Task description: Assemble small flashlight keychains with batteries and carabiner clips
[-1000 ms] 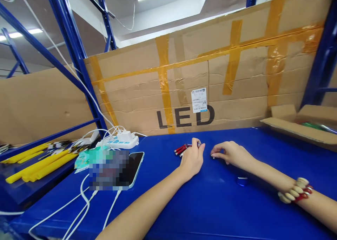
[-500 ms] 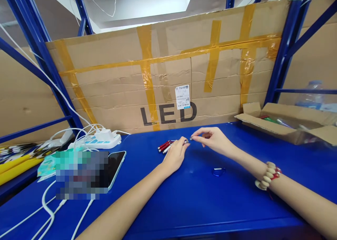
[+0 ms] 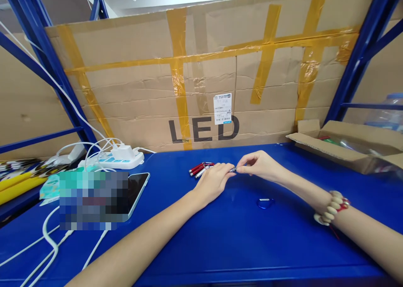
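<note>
Blue metal-looking tabletop [image 3: 204, 245], and the gap between the two hands has pretty much closed up. Half a second ago there was clear space between the fingertips; now the right hand [image 3: 262, 166] has come over to meet the left hand [image 3: 212, 181] at a small shiny metal piece [image 3: 233, 169]. So the work is down to both hands on one spot instead of each doing its own thing. Whether that's one piece or two touching end to end is too small to tell.

Left hand is low over the table, fingers curled in and bunched around the near end of the piece. Right hand has thumb and index finger pinched together at the other end, remaining fingers loosely bent.

Counts, for whoever's keeping score: two red tubes [image 3: 197, 168] and one silvery tube [image 3: 201, 172] that I can pick out, lying just beyond the left hand, though its fingers may be covering more. One blue carabiner [image 3: 264, 200] lying by itself nearer the person, and it's stayed put. One phone [image 3: 137, 194] off to the left, one power strip [image 3: 126, 164] behind it, one cardboard box [image 3: 333, 154] with its flaps up at the right. Yellow rods [image 3: 25, 190] at far left: several, can't get an exact number.
</note>
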`<action>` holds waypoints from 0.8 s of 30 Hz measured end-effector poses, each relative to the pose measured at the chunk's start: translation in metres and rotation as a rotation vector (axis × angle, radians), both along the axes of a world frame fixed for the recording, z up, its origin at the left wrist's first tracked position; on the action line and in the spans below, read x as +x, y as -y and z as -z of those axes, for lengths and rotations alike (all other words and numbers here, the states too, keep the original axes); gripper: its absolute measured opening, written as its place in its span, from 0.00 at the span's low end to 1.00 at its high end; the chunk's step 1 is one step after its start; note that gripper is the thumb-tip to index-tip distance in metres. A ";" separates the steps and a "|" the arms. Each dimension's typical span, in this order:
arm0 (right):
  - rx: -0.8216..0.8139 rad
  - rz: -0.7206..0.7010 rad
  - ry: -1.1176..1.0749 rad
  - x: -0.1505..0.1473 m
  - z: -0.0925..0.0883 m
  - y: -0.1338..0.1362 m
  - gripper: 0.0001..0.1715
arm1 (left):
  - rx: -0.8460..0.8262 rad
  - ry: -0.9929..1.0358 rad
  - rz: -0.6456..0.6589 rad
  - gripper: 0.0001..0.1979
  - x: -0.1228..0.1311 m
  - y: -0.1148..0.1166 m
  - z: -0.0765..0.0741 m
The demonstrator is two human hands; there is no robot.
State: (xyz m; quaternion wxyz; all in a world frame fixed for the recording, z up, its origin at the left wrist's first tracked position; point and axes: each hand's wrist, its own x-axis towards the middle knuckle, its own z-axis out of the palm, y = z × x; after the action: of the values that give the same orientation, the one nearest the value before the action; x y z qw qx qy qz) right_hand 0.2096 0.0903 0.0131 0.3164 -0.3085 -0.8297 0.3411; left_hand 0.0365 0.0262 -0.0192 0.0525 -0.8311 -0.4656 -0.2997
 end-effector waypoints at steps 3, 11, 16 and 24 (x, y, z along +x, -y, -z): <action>0.016 0.000 0.023 0.001 0.004 -0.001 0.13 | 0.028 -0.032 0.005 0.12 0.000 0.001 0.001; 0.001 0.025 0.043 0.002 0.007 0.003 0.14 | 0.058 -0.125 0.001 0.11 -0.001 0.002 0.001; -0.275 0.061 0.023 -0.001 0.005 0.011 0.19 | 0.116 -0.095 0.004 0.11 -0.002 0.000 0.004; -0.699 -0.015 -0.064 -0.005 0.008 0.015 0.25 | 0.033 -0.036 0.005 0.09 0.000 0.000 0.002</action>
State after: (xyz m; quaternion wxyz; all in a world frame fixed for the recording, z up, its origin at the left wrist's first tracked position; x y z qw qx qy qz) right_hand 0.2046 0.0757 0.0055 0.2150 -0.3813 -0.6545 0.6164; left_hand 0.0364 0.0264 -0.0207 0.0739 -0.8364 -0.4576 -0.2924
